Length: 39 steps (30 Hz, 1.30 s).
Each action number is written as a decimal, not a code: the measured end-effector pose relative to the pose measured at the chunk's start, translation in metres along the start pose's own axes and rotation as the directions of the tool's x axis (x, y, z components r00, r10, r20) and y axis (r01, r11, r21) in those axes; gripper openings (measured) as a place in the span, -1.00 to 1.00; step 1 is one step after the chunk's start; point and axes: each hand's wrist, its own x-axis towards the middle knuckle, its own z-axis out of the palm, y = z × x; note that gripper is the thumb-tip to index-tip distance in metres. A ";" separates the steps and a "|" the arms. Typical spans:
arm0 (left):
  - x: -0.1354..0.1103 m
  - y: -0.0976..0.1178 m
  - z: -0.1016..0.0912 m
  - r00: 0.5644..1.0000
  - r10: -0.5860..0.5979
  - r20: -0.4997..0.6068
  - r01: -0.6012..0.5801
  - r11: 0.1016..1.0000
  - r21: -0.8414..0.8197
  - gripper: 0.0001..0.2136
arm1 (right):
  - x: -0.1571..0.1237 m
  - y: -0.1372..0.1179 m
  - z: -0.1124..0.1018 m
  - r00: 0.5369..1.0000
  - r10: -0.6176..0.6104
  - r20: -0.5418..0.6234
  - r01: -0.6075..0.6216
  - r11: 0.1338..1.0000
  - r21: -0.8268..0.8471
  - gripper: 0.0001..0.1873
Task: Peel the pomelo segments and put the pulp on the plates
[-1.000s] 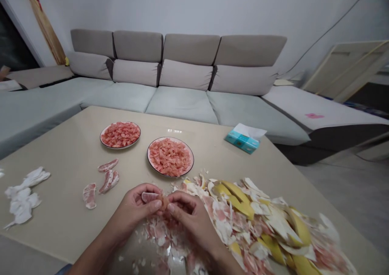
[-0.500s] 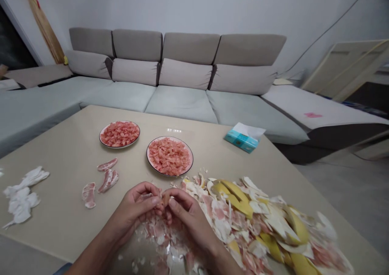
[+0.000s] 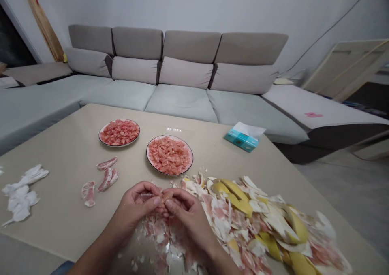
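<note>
My left hand (image 3: 136,202) and my right hand (image 3: 190,212) meet above the front middle of the table. Between their pinched fingertips is a small piece of pink pomelo flesh (image 3: 167,195), partly covered by the fingers. Below them lies a scatter of torn pomelo membrane (image 3: 161,231). Just beyond the hands stands a dark-rimmed plate (image 3: 191,156) heaped with peeled pomelo flesh (image 3: 168,154). A second plate (image 3: 102,141) with more flesh (image 3: 119,131) sits farther back on the left. Several unpeeled pomelo segments (image 3: 88,193) rest left of my left hand.
A large pile of yellow pomelo rind (image 3: 234,196) and white pith spreads over the table's right front. Crumpled tissues (image 3: 21,198) lie at the left edge. A blue tissue pack (image 3: 241,139) is at the back right. A grey sofa (image 3: 182,99) stands behind the table (image 3: 60,157).
The fingertips have shifted slightly around the pomelo piece, and my right hand's fingers have drawn a little closer to my left. Plates, segments and rind stay where they were.
</note>
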 end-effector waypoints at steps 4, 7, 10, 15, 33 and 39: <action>-0.001 0.001 0.001 1.000 0.007 0.017 -0.006 0.999 -0.041 -0.85 | 0.000 -0.001 -0.001 1.000 0.012 0.020 -0.012 1.000 0.004 -0.77; -0.001 0.002 0.001 0.999 -0.005 0.035 0.007 0.997 -0.073 -0.86 | 0.000 0.000 -0.001 1.000 0.000 0.023 0.000 1.000 0.013 -0.78; -0.001 0.002 0.002 0.998 -0.015 0.053 0.020 0.995 -0.095 -0.85 | -0.001 0.001 0.001 0.999 -0.015 0.035 0.012 0.998 0.061 -0.82; -0.002 0.003 0.001 0.997 -0.020 0.068 0.027 0.995 -0.095 -0.84 | -0.002 0.003 0.004 0.996 -0.030 0.082 0.019 0.991 0.130 -0.85; -0.003 0.003 -0.001 0.995 0.018 0.094 -0.015 0.999 -0.042 -0.82 | -0.002 0.009 0.005 0.997 -0.076 0.011 0.075 0.995 0.073 -0.75; -0.005 0.003 -0.002 0.998 -0.001 0.066 -0.005 0.996 0.093 -0.81 | 0.000 0.000 -0.010 0.963 -0.175 -0.205 0.174 0.984 -0.020 -0.80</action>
